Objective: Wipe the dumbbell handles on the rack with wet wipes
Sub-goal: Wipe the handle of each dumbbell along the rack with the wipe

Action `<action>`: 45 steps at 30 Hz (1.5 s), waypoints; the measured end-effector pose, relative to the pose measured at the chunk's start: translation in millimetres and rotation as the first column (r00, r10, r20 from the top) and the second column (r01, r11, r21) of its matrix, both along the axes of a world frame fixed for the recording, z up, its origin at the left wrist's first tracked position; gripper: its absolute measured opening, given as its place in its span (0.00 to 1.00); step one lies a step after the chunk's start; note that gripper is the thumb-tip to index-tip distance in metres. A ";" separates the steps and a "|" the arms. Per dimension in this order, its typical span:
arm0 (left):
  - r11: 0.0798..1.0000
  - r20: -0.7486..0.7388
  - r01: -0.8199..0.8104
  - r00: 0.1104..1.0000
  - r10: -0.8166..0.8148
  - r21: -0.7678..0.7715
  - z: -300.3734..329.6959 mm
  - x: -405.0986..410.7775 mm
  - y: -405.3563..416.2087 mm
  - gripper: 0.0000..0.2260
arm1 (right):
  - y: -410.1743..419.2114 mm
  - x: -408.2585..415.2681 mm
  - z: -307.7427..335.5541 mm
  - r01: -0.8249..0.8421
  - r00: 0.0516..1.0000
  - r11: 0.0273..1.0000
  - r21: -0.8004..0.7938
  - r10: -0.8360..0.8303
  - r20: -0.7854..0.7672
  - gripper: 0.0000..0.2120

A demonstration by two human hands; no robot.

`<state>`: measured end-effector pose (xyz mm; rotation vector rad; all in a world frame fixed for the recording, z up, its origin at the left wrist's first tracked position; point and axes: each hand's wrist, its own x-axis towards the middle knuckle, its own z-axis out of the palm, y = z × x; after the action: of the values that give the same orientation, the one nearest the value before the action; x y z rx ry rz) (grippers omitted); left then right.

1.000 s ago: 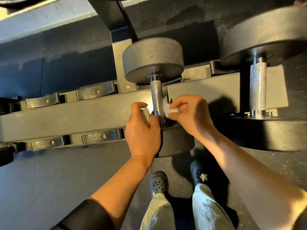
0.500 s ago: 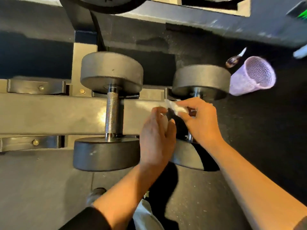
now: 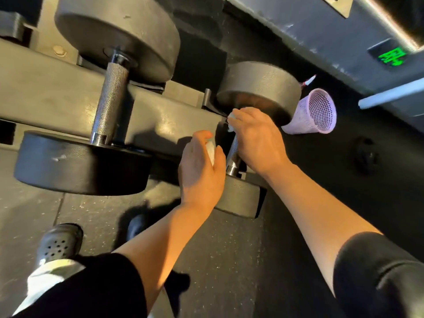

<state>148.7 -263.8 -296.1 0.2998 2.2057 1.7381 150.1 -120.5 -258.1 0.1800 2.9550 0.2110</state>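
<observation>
Two black dumbbells lie across the grey rack beam point(image 3: 46, 95). The larger dumbbell point(image 3: 114, 33) on the left shows its full knurled steel handle point(image 3: 110, 104). On the smaller dumbbell point(image 3: 259, 88) to the right, only the lower end of the handle point(image 3: 232, 154) shows. My right hand point(image 3: 254, 138) is curled around this handle's upper part with a white wet wipe point(image 3: 231, 118) peeking out at the fingers. My left hand point(image 3: 202, 171) sits just left of the handle and holds a white wipe point(image 3: 210, 150) in its curled fingers.
A lilac mesh cup point(image 3: 314, 113) lies tipped on the dark floor right of the smaller dumbbell. A grey wall base with a green lit sign point(image 3: 390, 56) runs along the upper right. My shoes point(image 3: 59, 243) stand on the rubber floor below the rack.
Both hands have left the larger dumbbell's handle and moved right to the smaller dumbbell. My right hand now wraps that handle with the wipe; the camera has swung right and tilted.
</observation>
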 end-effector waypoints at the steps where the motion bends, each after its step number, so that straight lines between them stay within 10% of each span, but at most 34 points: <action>1: 1.000 0.010 0.004 1.000 -0.004 0.003 0.2 0.0 -0.8 0.08 | 0.5 1.4 -0.7 0.000 1.000 1.000 0.001 0.000 -0.002 0.15; 11: 0.997 0.002 0.019 1.000 -0.019 -0.074 -1.0 0.3 -3.2 0.09 | -6.9 14.0 -5.1 -0.031 0.994 0.986 -0.166 0.013 -0.106 0.16; 24: 0.997 0.011 0.014 1.000 -0.013 -0.078 -3.5 0.7 -2.7 0.08 | -8.4 38.2 19.9 0.227 0.961 0.773 -0.592 -0.080 0.265 0.18; 32: 0.999 0.026 -0.006 1.000 0.007 -0.041 -3.2 0.5 -5.7 0.08 | -0.3 33.0 11.9 0.136 0.857 0.900 -0.414 -0.316 -0.406 0.17; 39: 0.988 0.017 0.038 0.999 -0.036 -0.153 -0.3 -7.1 -0.9 0.10 | 6.9 29.6 -16.3 -0.024 0.910 0.925 -0.380 -0.137 -0.390 0.11; 45: 0.993 0.050 0.003 0.999 0.003 -0.121 3.8 -1.6 -1.3 0.08 | -3.7 55.9 -3.5 0.209 0.911 0.718 -0.664 -0.390 -0.135 0.15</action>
<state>147.2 -265.1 -292.3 0.2250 2.2630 1.5862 206.0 -124.2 -261.6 0.6286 2.9787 -0.9324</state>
